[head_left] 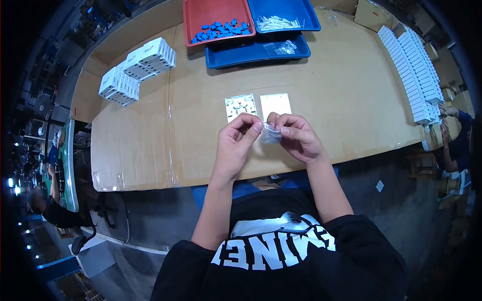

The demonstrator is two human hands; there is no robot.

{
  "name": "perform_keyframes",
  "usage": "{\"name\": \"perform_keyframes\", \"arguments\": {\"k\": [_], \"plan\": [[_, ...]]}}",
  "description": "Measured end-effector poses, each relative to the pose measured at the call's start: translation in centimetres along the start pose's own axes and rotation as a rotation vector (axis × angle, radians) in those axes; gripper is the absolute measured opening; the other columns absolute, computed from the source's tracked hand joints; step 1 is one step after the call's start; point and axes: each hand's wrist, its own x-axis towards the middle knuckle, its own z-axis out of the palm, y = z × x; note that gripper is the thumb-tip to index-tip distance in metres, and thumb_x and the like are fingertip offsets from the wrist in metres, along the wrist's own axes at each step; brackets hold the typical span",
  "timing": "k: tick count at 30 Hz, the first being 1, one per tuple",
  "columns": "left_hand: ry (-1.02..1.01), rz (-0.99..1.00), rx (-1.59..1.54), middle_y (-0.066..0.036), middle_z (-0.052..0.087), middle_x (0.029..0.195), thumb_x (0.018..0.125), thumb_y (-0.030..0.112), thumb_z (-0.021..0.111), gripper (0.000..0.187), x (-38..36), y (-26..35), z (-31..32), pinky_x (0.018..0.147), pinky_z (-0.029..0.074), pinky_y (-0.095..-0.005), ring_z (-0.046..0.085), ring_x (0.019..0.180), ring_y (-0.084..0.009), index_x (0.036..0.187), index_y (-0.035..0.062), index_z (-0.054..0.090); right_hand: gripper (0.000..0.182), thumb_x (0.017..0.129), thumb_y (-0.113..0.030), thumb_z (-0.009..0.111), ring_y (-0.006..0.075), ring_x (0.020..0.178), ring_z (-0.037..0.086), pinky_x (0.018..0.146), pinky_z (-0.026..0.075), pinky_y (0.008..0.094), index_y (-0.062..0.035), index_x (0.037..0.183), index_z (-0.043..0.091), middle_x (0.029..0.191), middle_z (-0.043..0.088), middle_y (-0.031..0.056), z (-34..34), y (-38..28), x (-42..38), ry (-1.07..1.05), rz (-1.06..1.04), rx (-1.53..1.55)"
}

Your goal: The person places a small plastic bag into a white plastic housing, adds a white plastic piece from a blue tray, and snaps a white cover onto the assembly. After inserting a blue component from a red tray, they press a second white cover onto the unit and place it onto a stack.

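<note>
My left hand point(236, 143) and my right hand point(297, 135) are together above the near edge of the cardboard-covered table point(326, 95). Both pinch a small clear plastic bag point(271, 134) between thumbs and fingertips. Just beyond the hands lie two white plastic parts side by side: an open base with ribs and holes point(240, 107) on the left and a flat cover plate point(275, 104) on the right.
At the far edge stand a red tray of blue pieces point(221, 27), a blue tray of white pieces point(283, 20) and a lower blue tray with small bags point(256, 52). White boxes are stacked far left point(138, 67) and in a long row right point(414, 70). Other people work at both sides.
</note>
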Motion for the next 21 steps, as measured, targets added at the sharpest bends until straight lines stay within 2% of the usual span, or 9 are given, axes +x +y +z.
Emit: {"name": "perform_keyframes", "arguments": {"k": [4,7,9,12,21], "plan": [[0.021,-0.019,0.033,0.002,0.064,0.098,0.1,0.013,0.071,0.013,0.0,-0.1,0.0,0.085,0.045,-0.0232,0.056,0.091,-0.006,0.104,0.0012,0.069,0.009,0.096,-0.011,0.071,0.0152,0.107,0.059,0.096,0.045,0.0316,-0.0033,0.101,0.071,0.11,0.062,0.0055,0.5,0.2,0.0,-0.011,0.021,0.057],[-0.029,0.01,0.037,0.001,0.064,0.097,0.099,0.013,0.072,0.013,-0.1,0.6,0.1,0.085,0.046,-0.0233,0.057,0.091,-0.0064,0.103,0.0006,0.07,0.01,0.097,-0.012,0.07,0.0148,0.106,0.059,0.095,0.046,0.0318,-0.0035,0.102,0.071,0.11,0.062,0.005,0.2,0.0,0.2,0.089,0.01,0.065],[-0.068,-0.004,0.031,0.001,0.064,0.098,0.099,0.013,0.072,0.013,-0.3,0.8,0.3,0.084,0.046,-0.0235,0.058,0.091,-0.0066,0.103,0.0006,0.07,0.009,0.098,-0.012,0.069,0.0146,0.105,0.059,0.094,0.046,0.0323,-0.0037,0.101,0.071,0.11,0.063,0.0045,-0.1,-0.2,0.3,0.178,0.014,-0.052],[-0.092,-0.01,0.036,0.001,0.065,0.098,0.098,0.013,0.073,0.013,-0.2,0.6,0.6,0.083,0.047,-0.0236,0.059,0.09,-0.0069,0.103,0.0007,0.071,0.01,0.099,-0.013,0.069,0.0141,0.103,0.06,0.093,0.047,0.0324,-0.0036,0.101,0.07,0.11,0.063,0.0037,-0.1,0.1,0.3,0.098,-0.019,-0.08],[-0.019,0.007,0.048,0.001,0.066,0.097,0.099,0.014,0.073,0.014,0.0,0.1,0.6,0.085,0.048,-0.0236,0.06,0.092,-0.007,0.103,0.0015,0.069,0.008,0.098,-0.012,0.07,0.0136,0.103,0.06,0.091,0.049,0.0315,-0.0037,0.1,0.071,0.11,0.063,0.0035,0.3,0.1,0.3,0.081,-0.011,-0.097]]}}
